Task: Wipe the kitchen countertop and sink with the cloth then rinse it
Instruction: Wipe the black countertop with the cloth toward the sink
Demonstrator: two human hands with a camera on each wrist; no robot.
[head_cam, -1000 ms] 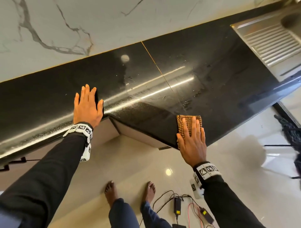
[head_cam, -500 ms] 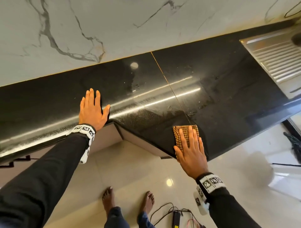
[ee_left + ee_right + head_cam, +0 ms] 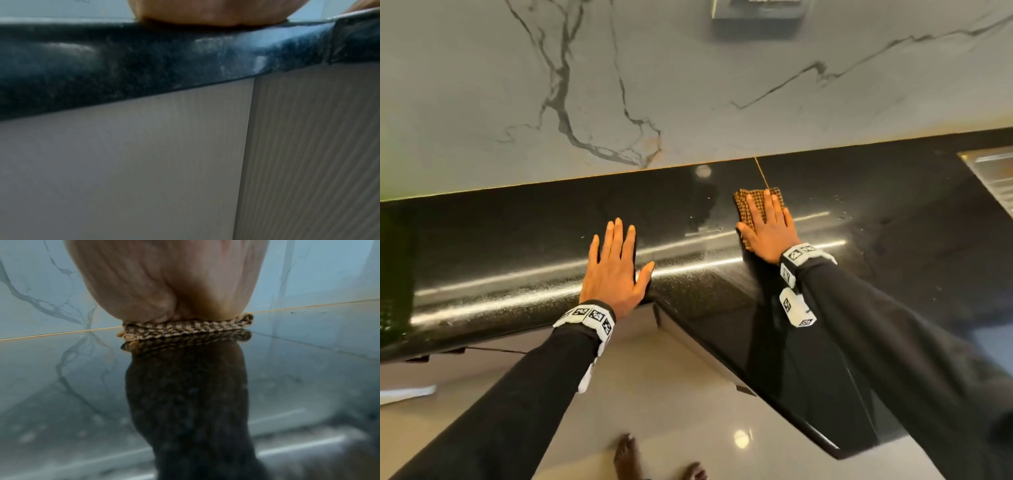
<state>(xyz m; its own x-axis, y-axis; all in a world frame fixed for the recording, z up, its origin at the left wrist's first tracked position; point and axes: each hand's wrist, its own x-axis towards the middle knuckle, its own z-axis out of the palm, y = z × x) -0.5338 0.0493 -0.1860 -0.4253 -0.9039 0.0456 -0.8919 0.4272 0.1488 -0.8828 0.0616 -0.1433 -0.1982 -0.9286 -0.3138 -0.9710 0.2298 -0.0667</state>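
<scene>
A folded brown checked cloth (image 3: pixel 743 205) lies on the glossy black countertop (image 3: pixel 893 212), close to the back wall. My right hand (image 3: pixel 768 224) presses flat on it with straight fingers; the right wrist view shows the palm on the cloth (image 3: pixel 185 331) and their reflection in the stone. My left hand (image 3: pixel 614 263) rests flat on the counter near its front edge, fingers spread, holding nothing. In the left wrist view only the heel of that hand (image 3: pixel 211 14) shows above the counter's rounded edge (image 3: pixel 123 61). A corner of the steel sink drainboard (image 3: pixel 993 174) shows at the far right.
A marble-veined wall (image 3: pixel 688 85) rises behind the counter, with a dark fixture (image 3: pixel 756 15) at the top. Water droplets (image 3: pixel 842 214) dot the counter right of the cloth. The counter steps forward on the right. Pale cabinet fronts (image 3: pixel 144 162) and glossy floor tiles (image 3: pixel 671 394) lie below, with bare feet (image 3: pixel 626 459).
My right hand has pushed the cloth from the counter's front edge back toward the wall. The left hand has stayed flat in place. The head view has shifted left and up.
</scene>
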